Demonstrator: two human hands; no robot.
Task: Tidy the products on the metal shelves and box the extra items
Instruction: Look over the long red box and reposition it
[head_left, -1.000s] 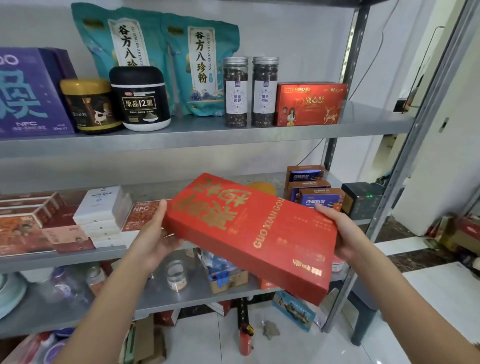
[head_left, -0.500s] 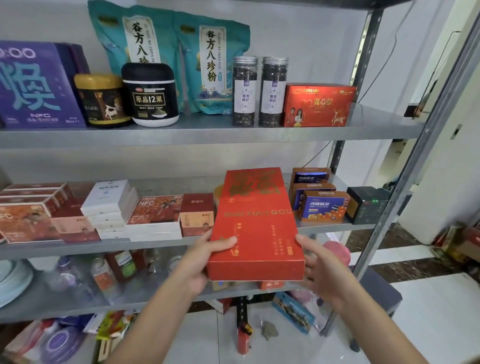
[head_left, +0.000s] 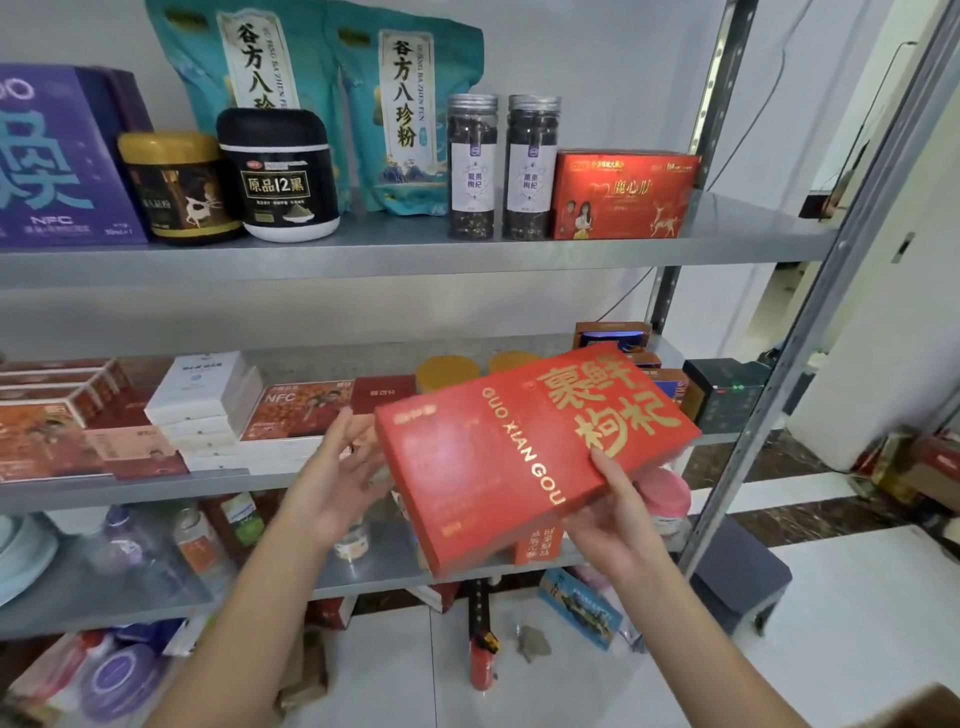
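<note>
Mid-placement, gripped flat red gold-lettered cardboard box (head_left: 498, 457) in right hand (head_left: 613, 525), left hand (head_left: 332, 478) open alongside; likely needed free spot beyond hands.

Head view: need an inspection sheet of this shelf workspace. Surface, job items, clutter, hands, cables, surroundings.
Surface: metal shelves, several tiers, all stocked.
Job's things: red flat box held tilted in front of the middle tier. The top tier has a purple box, teal pouches, tall clear jars and a red carton.
Clutter: blue packet and a red canister on the floor under the rack.
Grippers: right hand grips the box's near edge, thumb on top. The left hand is open at its left edge; contact unclear.
Cables: thin dark cable on the wall behind the rack.
Surroundings: white tiled floor, dark stool beside the upright.
</note>
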